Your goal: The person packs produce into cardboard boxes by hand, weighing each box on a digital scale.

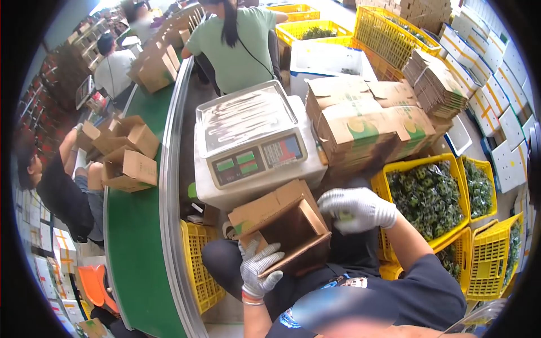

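This looks like a produce packing shed or warehouse. A long green conveyor belt (135,248) carries open cartons (140,168) past workers (61,188) seated along it, and a digital scale (248,121) stands near its edge. Stacked cardboard (360,127) is piled close by, yellow plastic crates (489,265) hold green produce (428,194), and taped white boxes (510,163) climb the right side.

Pale gloves (360,208), dark trousers (218,260) and a dark, blue-printed, short-sleeved shirt (431,288) are worn.
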Demonstrator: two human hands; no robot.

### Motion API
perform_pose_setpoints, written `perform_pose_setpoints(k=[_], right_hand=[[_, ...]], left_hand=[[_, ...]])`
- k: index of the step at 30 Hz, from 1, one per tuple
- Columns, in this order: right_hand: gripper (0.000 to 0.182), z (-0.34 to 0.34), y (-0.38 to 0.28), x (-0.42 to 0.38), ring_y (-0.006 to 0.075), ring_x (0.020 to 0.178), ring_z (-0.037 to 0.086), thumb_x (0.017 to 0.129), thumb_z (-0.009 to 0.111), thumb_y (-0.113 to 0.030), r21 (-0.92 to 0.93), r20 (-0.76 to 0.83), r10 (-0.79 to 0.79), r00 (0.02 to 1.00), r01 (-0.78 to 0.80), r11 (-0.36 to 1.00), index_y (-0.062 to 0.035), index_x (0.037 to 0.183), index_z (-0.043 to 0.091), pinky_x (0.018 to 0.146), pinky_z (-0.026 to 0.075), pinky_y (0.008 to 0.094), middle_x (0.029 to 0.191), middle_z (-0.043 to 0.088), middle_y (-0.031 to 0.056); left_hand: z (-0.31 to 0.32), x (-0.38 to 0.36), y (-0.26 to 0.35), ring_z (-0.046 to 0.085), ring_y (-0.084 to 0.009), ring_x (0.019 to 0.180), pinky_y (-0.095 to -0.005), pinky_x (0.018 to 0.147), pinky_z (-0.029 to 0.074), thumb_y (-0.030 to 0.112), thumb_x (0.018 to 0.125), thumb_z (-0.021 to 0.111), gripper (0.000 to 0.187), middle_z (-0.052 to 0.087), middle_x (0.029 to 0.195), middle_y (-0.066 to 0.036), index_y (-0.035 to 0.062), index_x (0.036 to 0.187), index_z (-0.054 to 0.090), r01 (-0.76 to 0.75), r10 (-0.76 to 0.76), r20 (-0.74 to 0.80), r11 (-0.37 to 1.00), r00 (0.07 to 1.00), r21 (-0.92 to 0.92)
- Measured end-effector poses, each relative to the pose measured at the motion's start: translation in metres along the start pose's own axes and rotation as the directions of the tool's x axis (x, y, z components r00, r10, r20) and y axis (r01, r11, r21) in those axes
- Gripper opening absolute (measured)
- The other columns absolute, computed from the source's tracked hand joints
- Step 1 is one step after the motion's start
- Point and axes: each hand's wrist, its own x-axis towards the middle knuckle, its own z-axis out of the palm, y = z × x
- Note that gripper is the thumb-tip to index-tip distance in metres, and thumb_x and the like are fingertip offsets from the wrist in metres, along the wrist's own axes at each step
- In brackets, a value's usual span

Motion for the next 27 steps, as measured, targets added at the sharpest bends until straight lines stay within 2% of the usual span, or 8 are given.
perform_pose_setpoints(k=[2,6,9,12,13,16,20,27], right_hand=[[0.05,-0.004,-0.019,-0.001,0.0288,0.096,0.062,0.067,0.064,-0.012,0.198,0.39,0.11,0.914,-0.2,0.96,-0.0074,0.115,0.055,0.077,0.052,0.0343,0.125,0.053,0.0107],[0.045,0.051,0.009,-0.007,0.0226,0.084,0.066,0.073,0.065,-0.012,0.359,0.297,-0.063,0.953,-0.05,0.932,-0.0072,0.117,0.054,0.072,0.053,0.0314,0.118,0.057,0.0114],[0.051,0.058,0.008,-0.011,0.0172,0.071,0.066,0.08,0.069,-0.019,0.63,0.319,0.12,0.94,-0.305,0.714,-0.0093,0.125,0.047,0.067,0.055,0.03,0.096,0.064,0.0118],[0.061,0.03,-0.02,-0.003,0.0208,0.073,0.066,0.078,0.069,-0.019,0.668,0.302,0.294,0.907,-0.421,0.613,-0.0104,0.131,0.041,0.067,0.055,0.0319,0.106,0.06,0.0133],[0.067,0.038,-0.017,0.005,0.0253,0.083,0.066,0.075,0.068,-0.018,0.245,-0.162,0.041,0.986,0.0,0.97,-0.0111,0.134,0.038,0.069,0.055,0.0368,0.121,0.053,0.0147],[0.06,0.023,-0.037,0.03,0.0283,0.086,0.062,0.076,0.062,-0.016,-0.079,-0.065,0.224,0.972,-0.229,0.97,-0.0115,0.133,0.041,0.069,0.053,0.0417,0.132,0.045,0.0145],[0.045,0.052,-0.028,0.025,0.0248,0.077,0.059,0.077,0.054,-0.014,-0.447,-0.123,-0.032,0.992,-0.026,0.894,-0.0127,0.122,0.053,0.061,0.051,0.0409,0.124,0.053,0.0097],[0.054,0.047,-0.019,0.0,0.0304,0.088,0.059,0.066,0.068,-0.017,-0.219,0.07,0.088,0.994,-0.071,0.973,-0.0116,0.119,0.057,0.072,0.051,0.039,0.123,0.056,0.0073]], left_hand=[[0.005,-0.001,0.001,0.05,-0.0367,0.116,-0.0463,0.109,0.018,0.061,0.085,0.046,0.056,0.069,0.096,-0.007,0.0111,0.089,0.073,0.03,-0.031,-0.034,0.999,0.999,-0.019],[0.015,-0.003,-0.006,0.061,-0.0284,0.094,-0.0385,0.091,0.041,0.053,0.083,0.059,0.049,0.069,0.09,-0.01,0.0058,0.091,0.071,0.049,-0.064,-0.229,0.996,0.971,-0.07],[0.017,-0.013,-0.001,0.062,-0.0144,0.08,-0.0262,0.07,0.048,0.022,0.075,0.078,0.039,0.065,0.074,-0.007,-0.0029,0.101,0.062,0.325,-0.576,-0.337,0.754,0.745,-0.571],[0.011,-0.003,-0.016,0.054,-0.0172,0.099,-0.0307,0.088,0.044,0.035,0.07,0.081,0.079,0.057,0.11,-0.012,-0.0012,0.128,0.042,0.578,-0.559,-0.411,0.811,0.72,-0.092],[0.017,-0.001,-0.022,0.05,-0.0203,0.107,-0.033,0.093,0.041,0.034,0.07,0.082,0.085,0.051,0.118,-0.015,-0.0003,0.132,0.035,0.526,-0.502,-0.437,0.847,0.747,-0.074],[0.036,0.001,-0.037,0.039,-0.0275,0.124,-0.0389,0.104,0.032,0.038,0.069,0.08,0.103,0.035,0.136,-0.019,0.0021,0.142,0.017,0.397,-0.412,-0.443,0.908,0.796,-0.132],[0.037,0.005,-0.037,0.032,-0.029,0.13,-0.0423,0.109,0.025,0.058,0.069,0.072,0.117,0.027,0.142,-0.02,0.002,0.146,0.003,0.326,-0.445,-0.448,0.89,0.776,-0.321],[0.048,-0.001,-0.036,0.037,-0.0264,0.128,-0.0364,0.109,0.027,0.042,0.075,0.075,0.091,0.039,0.138,-0.017,-0.003,0.139,0.029,0.268,-0.464,-0.365,0.839,0.807,-0.473]])
